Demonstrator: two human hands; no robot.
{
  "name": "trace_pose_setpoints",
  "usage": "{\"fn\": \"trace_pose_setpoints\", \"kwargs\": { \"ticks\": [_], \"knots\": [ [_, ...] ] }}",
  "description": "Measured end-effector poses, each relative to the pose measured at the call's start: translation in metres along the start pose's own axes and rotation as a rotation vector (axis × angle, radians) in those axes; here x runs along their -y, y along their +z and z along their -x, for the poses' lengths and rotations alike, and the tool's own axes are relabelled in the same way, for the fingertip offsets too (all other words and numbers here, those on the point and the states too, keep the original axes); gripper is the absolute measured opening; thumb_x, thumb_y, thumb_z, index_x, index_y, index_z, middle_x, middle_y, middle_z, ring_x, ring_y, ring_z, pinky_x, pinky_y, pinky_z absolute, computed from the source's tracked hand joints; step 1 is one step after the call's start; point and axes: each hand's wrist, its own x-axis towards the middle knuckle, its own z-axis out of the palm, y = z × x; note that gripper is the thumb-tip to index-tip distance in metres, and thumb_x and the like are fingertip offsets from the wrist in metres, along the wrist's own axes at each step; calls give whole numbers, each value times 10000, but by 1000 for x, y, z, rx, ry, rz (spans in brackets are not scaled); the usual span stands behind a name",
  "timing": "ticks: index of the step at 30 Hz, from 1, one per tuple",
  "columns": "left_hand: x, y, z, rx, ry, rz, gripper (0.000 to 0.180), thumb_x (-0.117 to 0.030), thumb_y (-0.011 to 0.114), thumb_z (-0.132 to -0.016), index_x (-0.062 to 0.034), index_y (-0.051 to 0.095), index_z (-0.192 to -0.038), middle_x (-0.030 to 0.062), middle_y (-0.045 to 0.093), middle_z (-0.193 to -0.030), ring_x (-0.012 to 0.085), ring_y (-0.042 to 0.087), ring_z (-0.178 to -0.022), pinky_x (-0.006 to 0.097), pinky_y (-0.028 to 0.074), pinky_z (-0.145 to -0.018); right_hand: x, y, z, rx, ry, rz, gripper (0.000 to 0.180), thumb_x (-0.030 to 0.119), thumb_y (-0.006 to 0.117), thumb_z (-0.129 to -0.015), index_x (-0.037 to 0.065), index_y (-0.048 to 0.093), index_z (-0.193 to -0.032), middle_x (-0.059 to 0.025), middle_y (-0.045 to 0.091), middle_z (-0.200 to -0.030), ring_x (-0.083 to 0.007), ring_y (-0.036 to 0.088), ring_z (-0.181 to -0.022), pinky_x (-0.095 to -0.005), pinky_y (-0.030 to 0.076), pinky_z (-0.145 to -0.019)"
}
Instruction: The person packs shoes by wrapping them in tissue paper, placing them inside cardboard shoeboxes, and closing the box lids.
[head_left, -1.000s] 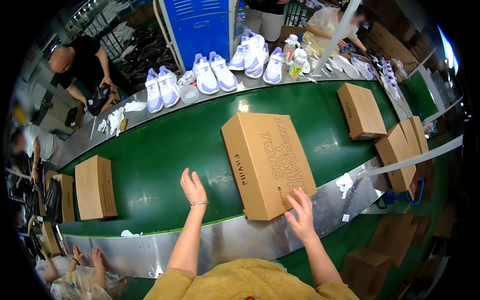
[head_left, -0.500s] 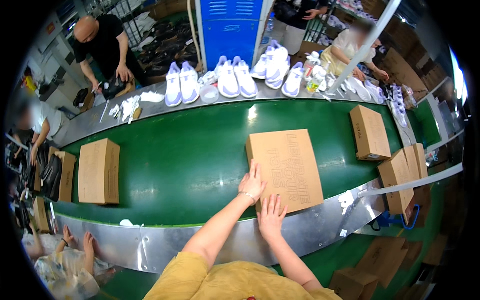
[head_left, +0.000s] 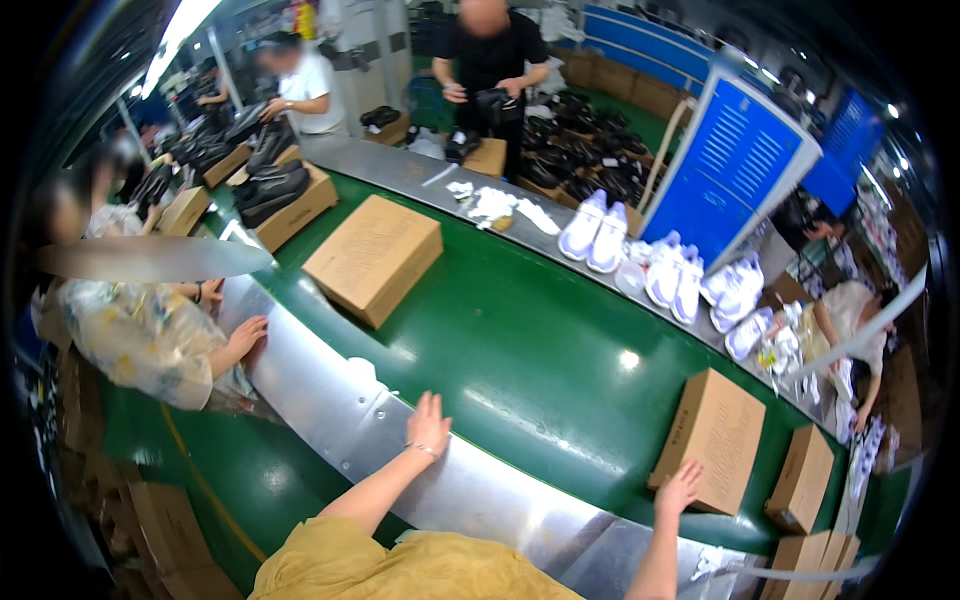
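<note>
My left hand (head_left: 429, 424) rests open, palm down, on the shiny metal rail (head_left: 340, 400) at the near edge of the green conveyor belt (head_left: 530, 350). My right hand (head_left: 680, 488) is open with fingers spread, touching the near corner of a closed brown cardboard box (head_left: 715, 440) that lies on the belt to my right. Neither hand grips anything.
Another closed box (head_left: 373, 258) lies on the belt to the left, more boxes (head_left: 802, 478) to the right. White sneakers (head_left: 596, 232) line the far rail beside a blue cabinet (head_left: 730, 170). A person (head_left: 150, 330) leans on the rail at my left; others stand across.
The view has swung left. The box I touched with both hands now lies further right; my left hand came off it onto the rail, my right hand stays at its near corner.
</note>
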Motion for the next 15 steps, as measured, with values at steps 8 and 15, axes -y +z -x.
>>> {"fn": "trace_pose_setpoints", "kwargs": {
  "ticks": [8,15],
  "knots": [
    [96,-28,76,110,-630,-124,705,-399,514,-830,-29,235,-1361,214,122,-1432,371,71,-1331,504,186,-1036,15,56,60,-289,-311,-205,508,160,549,-801,35,380,-1264,-239,209,-1385,-390,219,-1282,-517,330,-944],
    [113,-1,90,171,-621,-98,821,-512,443,-831,-34,89,-1397,221,-26,-1448,383,-62,-1335,559,3,-1038,59,98,229,132,-95,152,864,653,492,-727,128,231,-1362,-196,219,-1406,-431,193,-1279,-592,330,-913]
  ]
}}
